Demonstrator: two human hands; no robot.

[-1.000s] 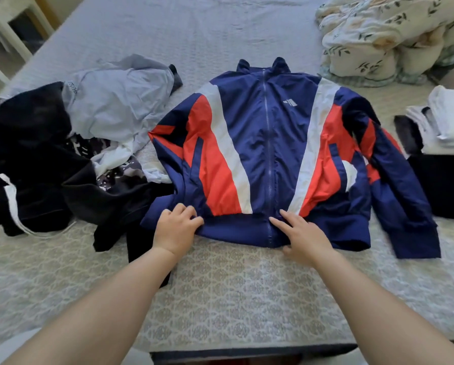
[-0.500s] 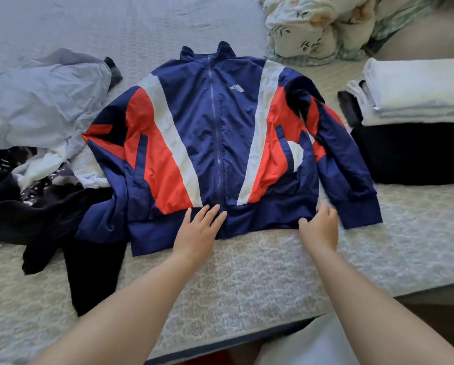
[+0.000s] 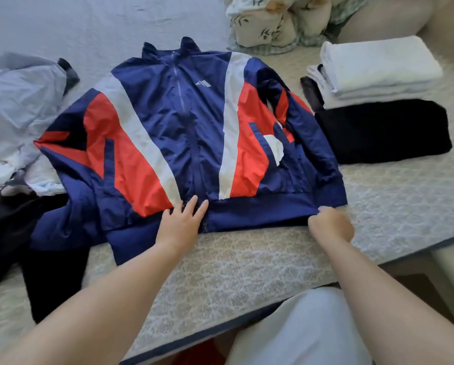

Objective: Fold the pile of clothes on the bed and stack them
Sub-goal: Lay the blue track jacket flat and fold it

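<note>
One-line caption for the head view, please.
Left hand flat on the jacket hem, right hand pinching its corner, folded stack alongside.

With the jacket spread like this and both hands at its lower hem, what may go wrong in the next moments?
1. The jacket has one sleeve lying over the unfolded clothes, so a fold on that side may drag them along.
2. The right hand pinches only the hem corner; this small grip may slip off the smooth-looking fabric.
3. The folded stack lies close beside the other sleeve, and a wide swing might disturb it.
</note>
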